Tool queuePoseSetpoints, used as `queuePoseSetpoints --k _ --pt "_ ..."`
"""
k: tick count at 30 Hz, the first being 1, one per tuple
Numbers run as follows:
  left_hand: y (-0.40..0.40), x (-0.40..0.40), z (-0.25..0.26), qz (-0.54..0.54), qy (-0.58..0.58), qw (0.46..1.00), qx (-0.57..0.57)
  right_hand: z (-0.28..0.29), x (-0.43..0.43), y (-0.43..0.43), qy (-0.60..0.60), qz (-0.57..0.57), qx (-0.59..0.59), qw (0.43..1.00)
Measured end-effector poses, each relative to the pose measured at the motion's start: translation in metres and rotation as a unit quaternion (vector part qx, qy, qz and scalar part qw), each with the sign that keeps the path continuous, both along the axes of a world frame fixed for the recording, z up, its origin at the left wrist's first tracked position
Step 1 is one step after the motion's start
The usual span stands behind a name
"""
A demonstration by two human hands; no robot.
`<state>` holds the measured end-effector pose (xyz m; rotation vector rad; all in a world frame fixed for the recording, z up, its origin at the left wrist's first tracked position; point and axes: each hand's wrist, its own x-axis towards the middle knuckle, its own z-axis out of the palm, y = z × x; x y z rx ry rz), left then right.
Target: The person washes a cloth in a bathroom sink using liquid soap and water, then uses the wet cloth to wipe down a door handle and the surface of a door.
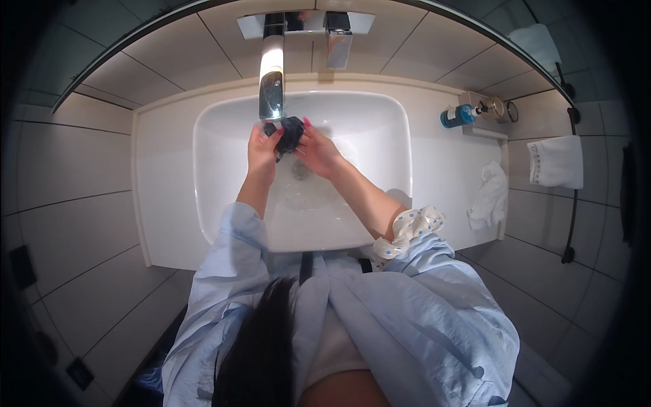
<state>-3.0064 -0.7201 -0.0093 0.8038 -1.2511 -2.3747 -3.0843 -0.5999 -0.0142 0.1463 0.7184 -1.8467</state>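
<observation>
A small bunched piece of black cloth (290, 134) is between my two hands, right below the end of the chrome faucet spout (272, 96). Its left side is gripped by my left hand (263, 147), thumb on top. Fingers of my right hand (319, 151) close on its right side, the palm turned partly up. Both hands are over the back half of a white ceramic washbasin (356, 224). Beneath the cloth, near the drain (301, 170), the basin's bottom looks wet. How the fingers lie under the cloth is hidden.
The chrome faucet handle (339, 48) juts from the tiled wall. On the right of the counter (437, 178) are a blue pump bottle (457, 116), a small tray (483, 131) with glass items and a crumpled white towel (488, 196). Another white towel (557, 162) hangs from a wall rail.
</observation>
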Motion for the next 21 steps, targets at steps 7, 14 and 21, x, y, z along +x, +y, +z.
queuePoseSetpoints --k 7,14,21 --pt "-0.018 0.008 -0.011 0.029 -0.090 0.983 -0.158 -0.024 -0.006 0.002 0.200 -0.012 0.120 0.972" --pt "-0.026 0.014 -0.003 0.105 -0.102 0.983 -0.112 0.009 -0.008 -0.005 0.217 -0.092 0.186 0.954" --pt "-0.034 0.012 0.011 -0.080 -0.129 0.851 -0.503 0.017 -0.028 -0.021 0.736 0.059 0.250 0.626"
